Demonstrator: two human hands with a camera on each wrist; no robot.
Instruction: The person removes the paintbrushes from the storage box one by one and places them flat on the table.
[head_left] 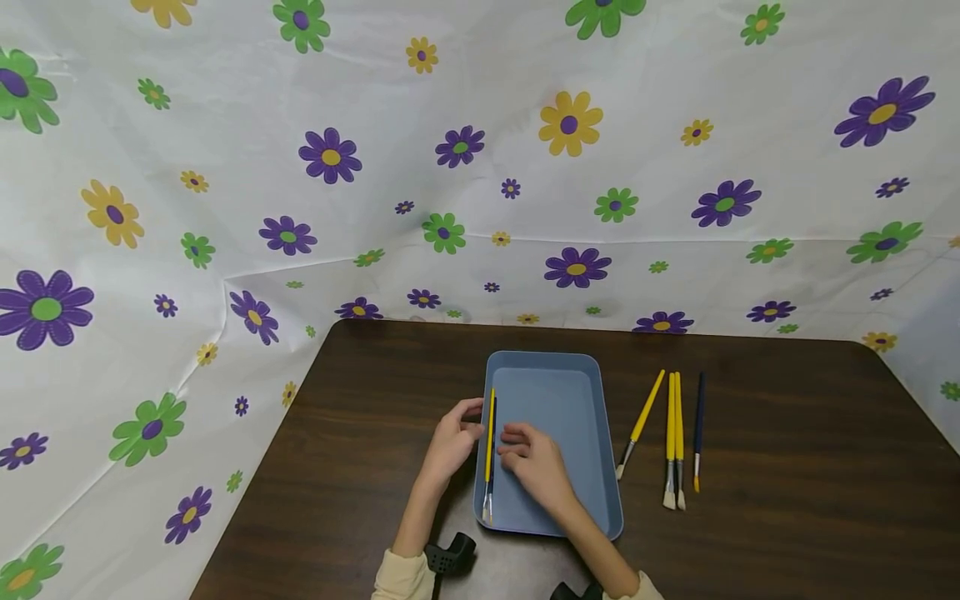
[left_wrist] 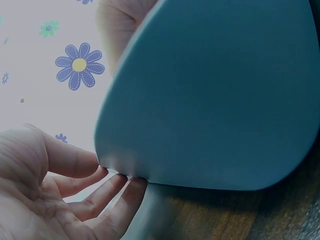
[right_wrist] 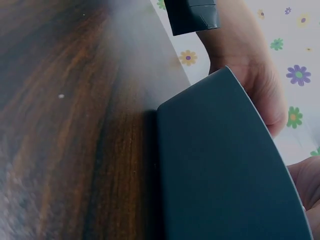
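Observation:
A blue-grey tray [head_left: 558, 392] lies lengthwise on the table. Along its left wall lie a yellow paintbrush [head_left: 491, 433] and a dark-handled paintbrush [head_left: 494, 417], bristles toward me. My left hand [head_left: 450, 442] is outside the tray, its thumb and fingertips right at the left rim; in the left wrist view those fingers [left_wrist: 112, 212] meet the tray's edge. Over the tray, my right hand [head_left: 536, 467] has loosely bent fingers just right of the two brushes, nothing visible between them. From the right wrist, the tray's wall hides most of that hand.
Right of the tray, a yellow paintbrush [head_left: 647, 410] leans at an angle close to the rim. Two more yellow paintbrushes [head_left: 675, 417] lie side by side, with a dark blue paintbrush [head_left: 700, 417] beyond them. A flower-patterned sheet [head_left: 480, 200] hangs behind the brown table [head_left: 787, 458].

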